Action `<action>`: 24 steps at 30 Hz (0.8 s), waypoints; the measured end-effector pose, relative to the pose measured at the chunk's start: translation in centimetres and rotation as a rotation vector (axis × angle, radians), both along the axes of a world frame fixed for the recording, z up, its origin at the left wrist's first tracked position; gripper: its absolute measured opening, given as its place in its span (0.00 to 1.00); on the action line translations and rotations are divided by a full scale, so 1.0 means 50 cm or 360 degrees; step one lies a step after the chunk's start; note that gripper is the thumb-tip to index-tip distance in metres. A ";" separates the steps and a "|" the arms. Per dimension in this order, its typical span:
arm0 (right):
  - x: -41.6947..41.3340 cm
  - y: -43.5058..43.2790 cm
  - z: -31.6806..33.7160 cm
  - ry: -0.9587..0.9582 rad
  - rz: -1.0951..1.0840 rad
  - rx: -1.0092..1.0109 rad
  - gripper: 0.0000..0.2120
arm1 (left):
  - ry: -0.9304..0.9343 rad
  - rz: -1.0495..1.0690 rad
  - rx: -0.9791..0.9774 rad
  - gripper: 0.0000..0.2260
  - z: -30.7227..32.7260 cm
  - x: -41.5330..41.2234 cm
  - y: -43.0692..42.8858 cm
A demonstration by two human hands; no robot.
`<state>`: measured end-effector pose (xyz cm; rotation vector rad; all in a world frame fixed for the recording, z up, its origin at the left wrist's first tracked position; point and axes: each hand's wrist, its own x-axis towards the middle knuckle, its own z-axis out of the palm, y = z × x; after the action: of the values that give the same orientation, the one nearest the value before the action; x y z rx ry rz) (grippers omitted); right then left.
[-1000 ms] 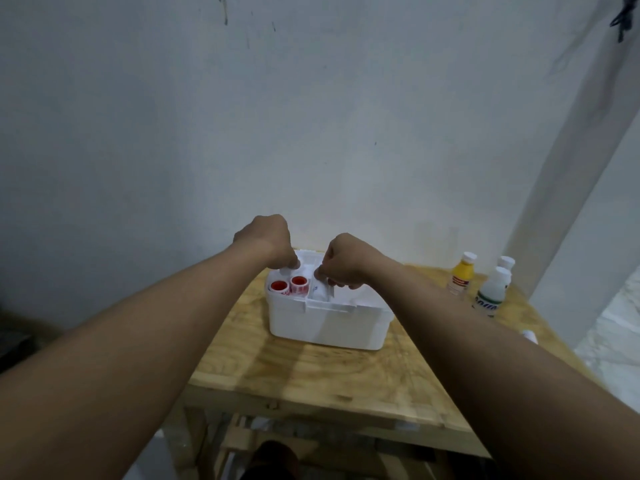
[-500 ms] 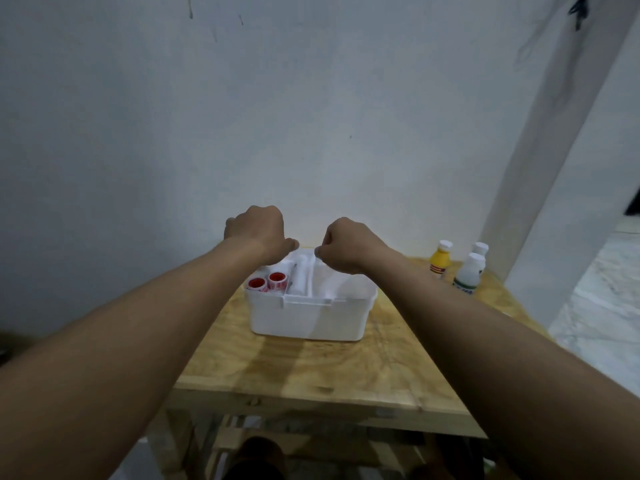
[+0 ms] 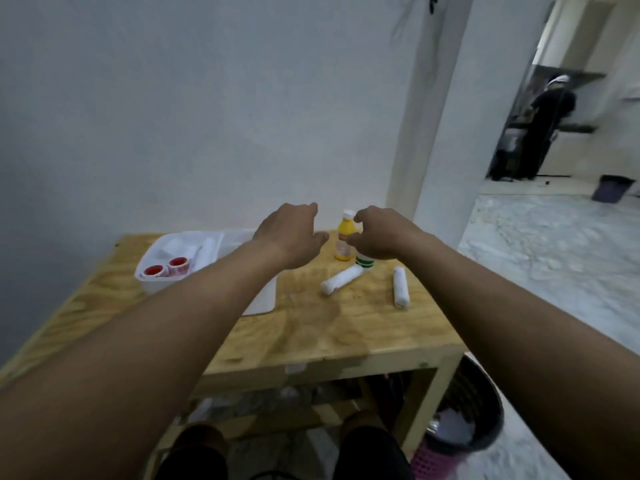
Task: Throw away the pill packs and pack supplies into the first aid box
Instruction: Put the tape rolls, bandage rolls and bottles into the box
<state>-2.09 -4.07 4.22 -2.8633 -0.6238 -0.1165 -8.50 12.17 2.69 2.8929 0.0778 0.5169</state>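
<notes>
The white first aid box (image 3: 261,299) stands open on the left of the wooden table (image 3: 329,334). Two red-and-white tape rolls (image 3: 168,268) and white items lie in its tray. My left hand (image 3: 292,235) hovers open over the box's right end. My right hand (image 3: 379,233) hovers open just right of a yellow bottle (image 3: 344,237) and over a white bottle with a green band (image 3: 364,263), partly hiding it. Neither hand touches anything that I can see. Two white bandage rolls (image 3: 341,280) (image 3: 400,287) lie on the table to the right.
A dark round bin (image 3: 474,403) with white waste inside stands on the floor under the table's right corner. A white wall runs behind the table. A doorway at right opens on a tiled room where a person in dark clothes (image 3: 545,126) stands far off.
Both hands have left the box, opened and moved right toward the bottles. The view has swung right and down, bringing the bandage rolls, bin and doorway into sight.
</notes>
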 end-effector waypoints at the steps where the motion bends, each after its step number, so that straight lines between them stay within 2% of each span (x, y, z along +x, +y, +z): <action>1: 0.001 -0.022 -0.006 0.0023 -0.0028 -0.0004 0.24 | 0.0027 -0.0032 0.0009 0.24 -0.007 0.006 -0.021; 5: 0.007 -0.086 -0.041 0.0086 -0.0093 -0.0013 0.24 | 0.0151 -0.0139 0.0022 0.18 -0.047 0.034 -0.078; 9: 0.021 -0.121 -0.080 0.0122 -0.0148 -0.0034 0.22 | 0.0242 -0.0184 0.0036 0.24 -0.087 0.054 -0.108; 12: 0.037 -0.133 -0.113 0.0156 -0.0192 -0.0080 0.22 | 0.0327 -0.0130 0.0139 0.24 -0.118 0.071 -0.118; 17: 0.053 -0.137 -0.158 0.0208 -0.0212 -0.0124 0.20 | 0.0413 -0.0058 0.0121 0.14 -0.155 0.098 -0.122; 22: 0.061 -0.139 -0.178 0.0181 -0.0224 -0.0123 0.16 | 0.0292 0.0002 0.0282 0.08 -0.173 0.100 -0.125; 24: 0.062 -0.142 -0.179 0.0180 -0.0220 -0.0087 0.16 | 0.0234 0.0018 0.0257 0.09 -0.173 0.101 -0.125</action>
<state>0.99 -11.15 -4.74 -2.9395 -0.4135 0.0417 -3.43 5.91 -5.97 3.0867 0.0776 0.3251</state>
